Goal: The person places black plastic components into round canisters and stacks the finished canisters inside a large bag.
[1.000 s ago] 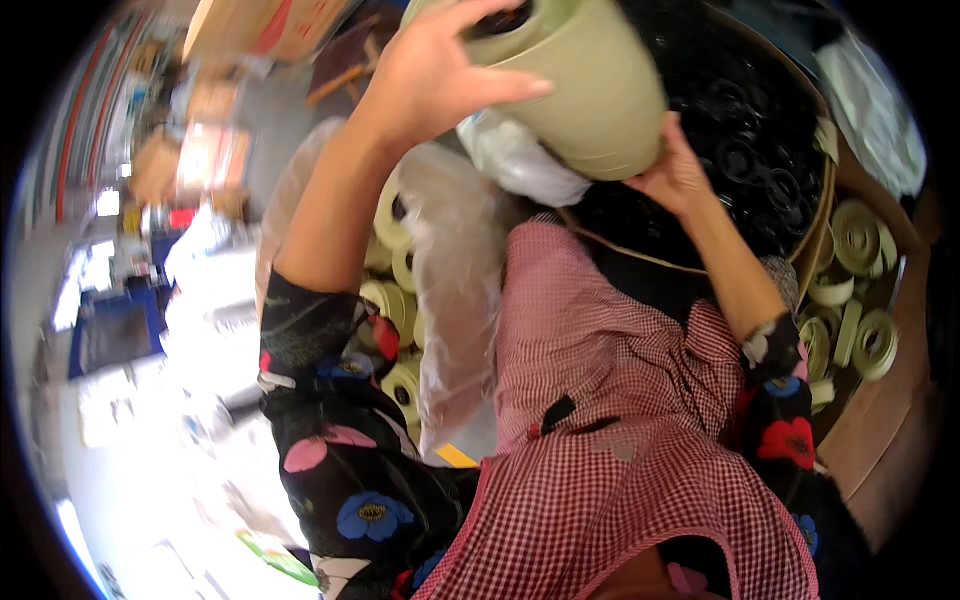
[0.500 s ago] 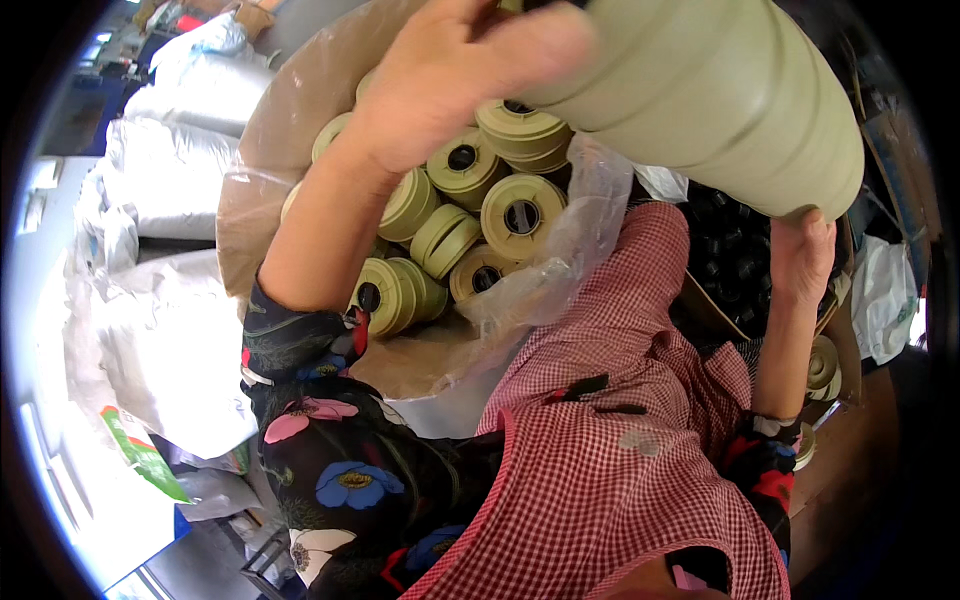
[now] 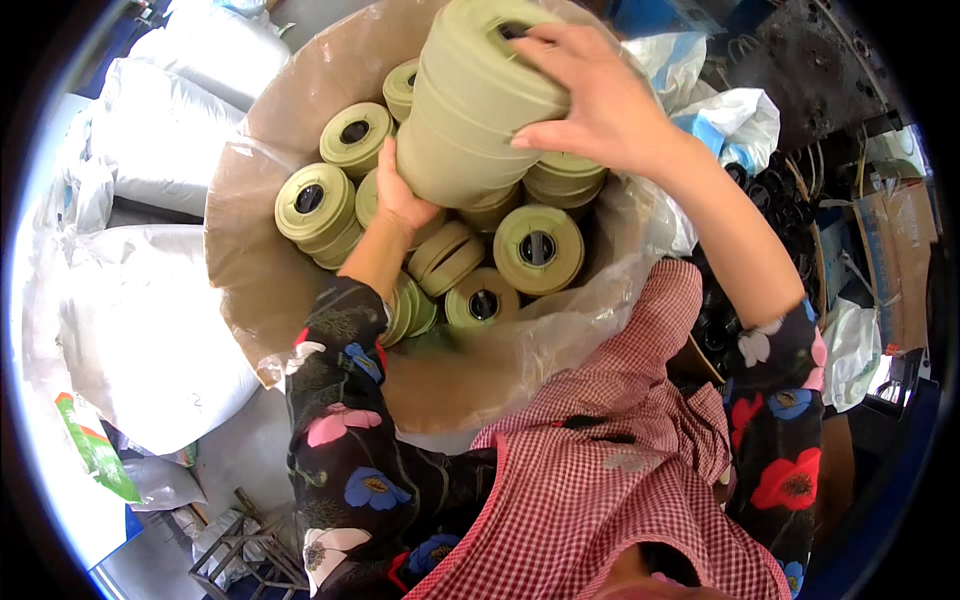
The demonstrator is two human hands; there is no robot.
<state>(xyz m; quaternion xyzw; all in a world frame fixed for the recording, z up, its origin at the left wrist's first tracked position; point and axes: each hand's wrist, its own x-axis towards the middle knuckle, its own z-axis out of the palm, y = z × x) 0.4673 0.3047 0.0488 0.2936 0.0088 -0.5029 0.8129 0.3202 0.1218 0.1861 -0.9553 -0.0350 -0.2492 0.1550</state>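
Between my two hands is a thick, olive-green ribbed plastic cylinder (image 3: 470, 120), which looks like a stack of round pieces with a dark hole in its upper end. It leans over a large lined container (image 3: 240, 290). My left hand (image 3: 400, 195) cups its lower left side. My right hand (image 3: 590, 95) grips its upper end, thumb on the side and fingers by the dark hole. Below and around it lie similar olive-green round pieces with black centres, among them a flat-lying one (image 3: 540, 250) and a stack (image 3: 315, 205) at the left. The cylinder hides some of them.
White filled sacks (image 3: 160, 330) stand along the left. Right of the container is a pile of small black parts (image 3: 715, 310), with crumpled white bags (image 3: 735, 120) beyond. Cardboard (image 3: 895, 260) stands at the far right. A metal frame (image 3: 245, 555) is at lower left.
The cylinder has swung from the upper right to over the container and now stands more upright. My left hand has come down to its lower side, my right hand up to its top.
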